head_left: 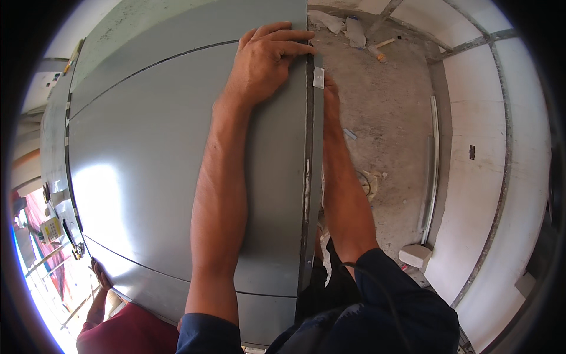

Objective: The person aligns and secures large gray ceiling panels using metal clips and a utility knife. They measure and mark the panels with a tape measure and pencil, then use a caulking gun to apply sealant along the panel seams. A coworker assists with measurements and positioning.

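Grey door [159, 153]: apparently steadying with left grip [262, 58] open, right grip [332, 97] too hidden to tell; likely needs even support next.

The person is wearing a dark navy top [321, 337]. Its left sleeve [209, 335] and looser right sleeve [404, 298] are ending above the elbows, leaving both lean forearms [218, 194] bare. The left hand [262, 62] and the partly hidden right hand [332, 94] are also showing bare. A thin, dark, blurred cord [377, 281] is curving across the right sleeve. Black lower clothing [313, 304] is showing just left of it.
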A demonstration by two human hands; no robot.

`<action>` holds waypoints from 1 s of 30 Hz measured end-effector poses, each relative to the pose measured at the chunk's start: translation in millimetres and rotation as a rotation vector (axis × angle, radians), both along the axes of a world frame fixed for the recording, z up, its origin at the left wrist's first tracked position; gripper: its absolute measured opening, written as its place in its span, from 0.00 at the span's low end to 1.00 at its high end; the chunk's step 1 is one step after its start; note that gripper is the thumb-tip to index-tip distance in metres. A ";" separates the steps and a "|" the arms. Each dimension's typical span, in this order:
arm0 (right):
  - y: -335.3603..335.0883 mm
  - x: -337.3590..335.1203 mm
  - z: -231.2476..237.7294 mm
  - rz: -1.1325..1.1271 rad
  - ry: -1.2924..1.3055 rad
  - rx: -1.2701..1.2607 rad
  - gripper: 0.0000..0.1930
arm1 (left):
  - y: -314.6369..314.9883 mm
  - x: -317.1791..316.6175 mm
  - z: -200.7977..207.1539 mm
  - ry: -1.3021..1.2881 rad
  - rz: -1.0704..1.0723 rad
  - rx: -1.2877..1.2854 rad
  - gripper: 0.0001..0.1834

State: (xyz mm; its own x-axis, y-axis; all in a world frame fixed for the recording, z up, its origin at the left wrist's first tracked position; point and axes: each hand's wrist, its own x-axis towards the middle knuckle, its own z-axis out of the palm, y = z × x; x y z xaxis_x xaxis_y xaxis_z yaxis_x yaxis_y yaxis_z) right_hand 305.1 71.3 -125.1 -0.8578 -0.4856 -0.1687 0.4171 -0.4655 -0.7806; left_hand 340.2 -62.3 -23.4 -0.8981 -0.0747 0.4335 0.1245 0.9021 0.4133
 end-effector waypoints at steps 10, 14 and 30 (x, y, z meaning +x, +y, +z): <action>-3.7 5.7 -8.3 -0.083 0.155 -0.032 0.09 | -12.4 -5.5 -2.0 -0.023 -0.138 0.092 0.16; -3.4 8.0 -5.0 -0.080 0.154 -0.022 0.10 | -13.3 -5.8 0.2 -0.012 -0.143 0.033 0.15; 7.1 24.0 -7.4 -0.105 0.099 0.077 0.17 | -20.2 -4.0 6.9 -0.122 -0.285 0.069 0.16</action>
